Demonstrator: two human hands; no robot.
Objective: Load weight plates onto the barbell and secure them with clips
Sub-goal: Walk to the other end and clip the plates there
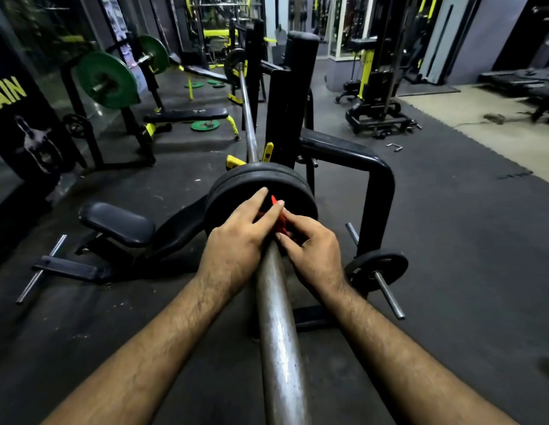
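A steel barbell (278,317) runs from the bottom centre away from me, resting on a black bench rack (293,96). Two black weight plates (236,191) sit on its near sleeve. A red clip (279,223) sits on the sleeve right against the outer plate. My left hand (236,237) lies over the sleeve from the left, its fingers on the clip and touching the plate. My right hand (313,246) pinches the clip from the right. Much of the clip is hidden by my fingers. Another black plate (233,64) is on the bar's far end.
A small black plate (376,266) hangs on a storage peg to the right. A black bench seat (117,223) is at the left. Green plates (106,79) are on a second rack behind it, and more green plates (205,125) lie on the floor. Machines stand at the back.
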